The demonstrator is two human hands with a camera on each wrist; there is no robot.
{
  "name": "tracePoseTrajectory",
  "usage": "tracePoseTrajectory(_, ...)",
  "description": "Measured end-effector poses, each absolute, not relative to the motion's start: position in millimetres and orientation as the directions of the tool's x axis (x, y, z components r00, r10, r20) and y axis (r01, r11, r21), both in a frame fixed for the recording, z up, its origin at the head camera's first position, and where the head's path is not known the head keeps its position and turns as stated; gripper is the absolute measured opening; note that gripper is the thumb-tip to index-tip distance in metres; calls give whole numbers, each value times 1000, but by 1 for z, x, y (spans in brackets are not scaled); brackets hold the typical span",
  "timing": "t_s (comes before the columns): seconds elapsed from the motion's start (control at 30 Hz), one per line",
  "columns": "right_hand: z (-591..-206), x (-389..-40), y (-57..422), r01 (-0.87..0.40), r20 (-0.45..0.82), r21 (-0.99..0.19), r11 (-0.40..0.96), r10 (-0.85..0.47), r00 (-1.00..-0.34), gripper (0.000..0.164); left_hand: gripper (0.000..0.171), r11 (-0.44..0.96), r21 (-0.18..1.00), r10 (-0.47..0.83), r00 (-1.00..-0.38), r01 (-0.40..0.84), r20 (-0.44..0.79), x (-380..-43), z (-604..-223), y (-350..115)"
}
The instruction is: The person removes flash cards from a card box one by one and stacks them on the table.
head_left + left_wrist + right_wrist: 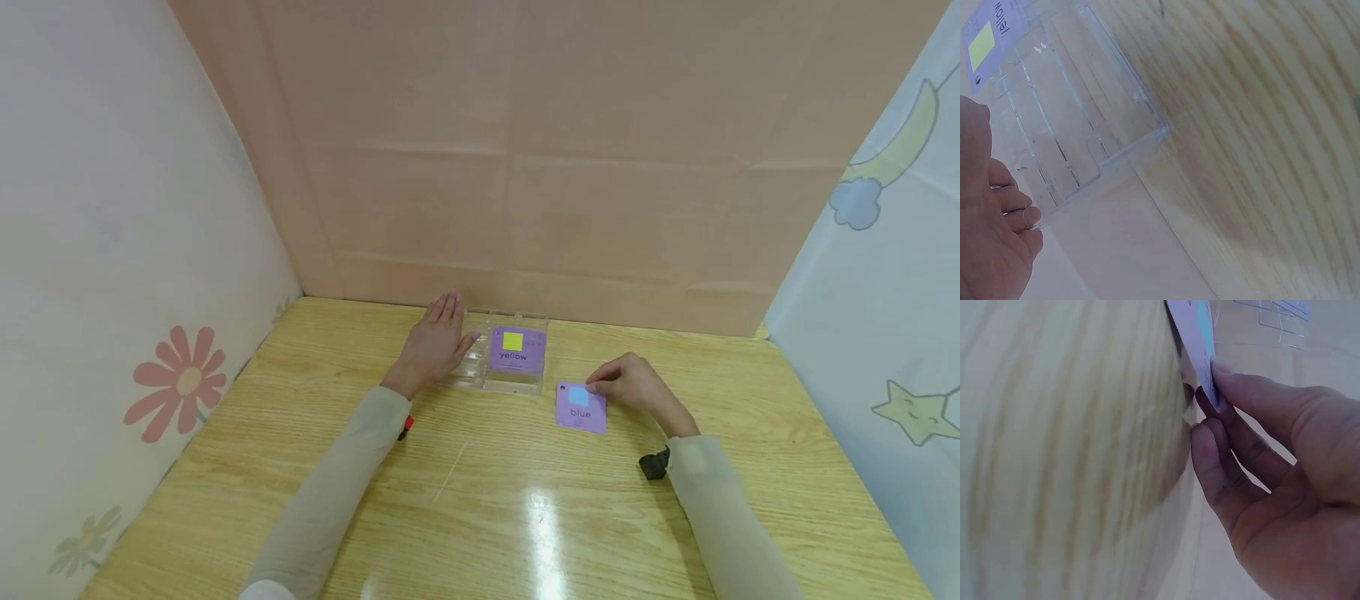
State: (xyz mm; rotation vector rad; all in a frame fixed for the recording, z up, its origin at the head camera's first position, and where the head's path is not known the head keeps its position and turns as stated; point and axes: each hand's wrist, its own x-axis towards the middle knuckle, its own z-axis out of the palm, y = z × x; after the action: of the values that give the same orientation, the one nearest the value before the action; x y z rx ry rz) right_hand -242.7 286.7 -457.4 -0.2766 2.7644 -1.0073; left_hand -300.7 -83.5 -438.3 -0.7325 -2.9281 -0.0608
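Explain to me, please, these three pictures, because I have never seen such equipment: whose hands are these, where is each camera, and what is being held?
There is no machine here: the two bare hands belong to one person. The wide picture comes from a camera worn on the head, looking forward and down. The other two come from one camera on each wrist, so each shows that hand closely. On the wood-grain table is a clear plastic divided box; in the head view, a purple "yellow" flash card lies in its right section. The left hand rests at the left side of the box. The right hand has a purple "blue" flash card in its grip, pinched at the edge.
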Motion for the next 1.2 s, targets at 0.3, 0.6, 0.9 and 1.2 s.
tracePoseTrajectory(0.3,-462,-245,288,-125,-106,-649,751,-251,-962,10,77,879,11,470,-873,476,131,-303,-441,-84)
tracePoseTrajectory(0.6,-463,-248,288,-148,-97,-642,752,-271,-958,9,76,881,10,467,-875,472,128,-303,-441,-84)
tracePoseTrajectory(0.9,-464,-250,289,-149,-105,-645,749,-280,-954,9,77,885,9,462,-879,466,115,-304,-442,-83)
tracePoseTrajectory(1.2,-465,-251,290,-157,-104,-641,751,-288,-952,10,76,883,3,465,-875,470,134,-304,-442,-83)
